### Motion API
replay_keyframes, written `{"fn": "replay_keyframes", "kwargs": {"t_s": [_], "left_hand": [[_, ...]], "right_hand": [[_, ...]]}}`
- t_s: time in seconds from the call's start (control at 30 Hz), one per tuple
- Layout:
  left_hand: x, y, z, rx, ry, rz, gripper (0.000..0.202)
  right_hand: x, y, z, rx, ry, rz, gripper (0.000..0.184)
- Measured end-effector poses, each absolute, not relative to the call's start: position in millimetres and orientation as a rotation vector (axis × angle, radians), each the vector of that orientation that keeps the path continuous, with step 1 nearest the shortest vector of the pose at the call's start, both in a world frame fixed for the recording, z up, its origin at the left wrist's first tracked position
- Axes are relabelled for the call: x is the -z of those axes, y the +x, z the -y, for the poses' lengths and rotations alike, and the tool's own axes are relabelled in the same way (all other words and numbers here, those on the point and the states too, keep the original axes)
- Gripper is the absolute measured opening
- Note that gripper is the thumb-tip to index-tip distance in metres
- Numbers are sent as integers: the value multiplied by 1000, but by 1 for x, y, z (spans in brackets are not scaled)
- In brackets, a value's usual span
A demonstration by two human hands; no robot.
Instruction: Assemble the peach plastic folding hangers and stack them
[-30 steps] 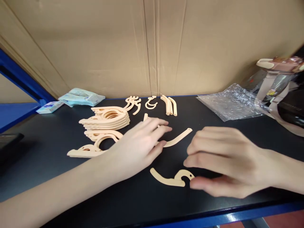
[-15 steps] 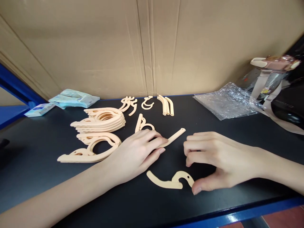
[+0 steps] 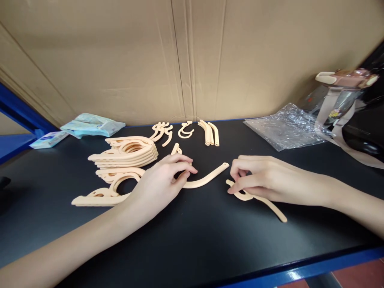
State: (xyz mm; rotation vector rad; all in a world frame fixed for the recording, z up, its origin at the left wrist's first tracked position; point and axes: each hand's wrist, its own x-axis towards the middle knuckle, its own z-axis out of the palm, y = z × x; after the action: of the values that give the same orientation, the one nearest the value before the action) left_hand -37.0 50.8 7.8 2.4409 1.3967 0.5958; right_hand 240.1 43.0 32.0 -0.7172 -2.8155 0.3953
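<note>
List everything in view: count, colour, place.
Stacked pieces: several, cream, left.
Small hooks: several, cream, rear centre.
Curved bars: three, cream, rear centre.
Curved piece: one, cream, centre.
Half-hidden piece: one, cream, centre.
Hooked piece: one, cream, centre-right.
Packets: two, pale blue, rear left.
Plastic bag: one, clear, rear right.
Bottle: one, clear, pink-lidded, far right.
Dark objects: two, black, side edges.
Tabletop: one, black, below.
Cardboard: count unclear, brown, behind.
Frame: count unclear, blue, edges.
Floor: one, reddish, bottom right.
Left hand: one, near curved piece.
Right hand: one, fingers on hooked piece.
</note>
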Motion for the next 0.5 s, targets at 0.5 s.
{"fn": "replay_keyframes", "kwargs": {"t_s": [0.5], "left_hand": [[-17,-42,-54,-560,2476,-1120,42]], "right_hand": [[-29,252,-61,127,-941,2642,22]]}}
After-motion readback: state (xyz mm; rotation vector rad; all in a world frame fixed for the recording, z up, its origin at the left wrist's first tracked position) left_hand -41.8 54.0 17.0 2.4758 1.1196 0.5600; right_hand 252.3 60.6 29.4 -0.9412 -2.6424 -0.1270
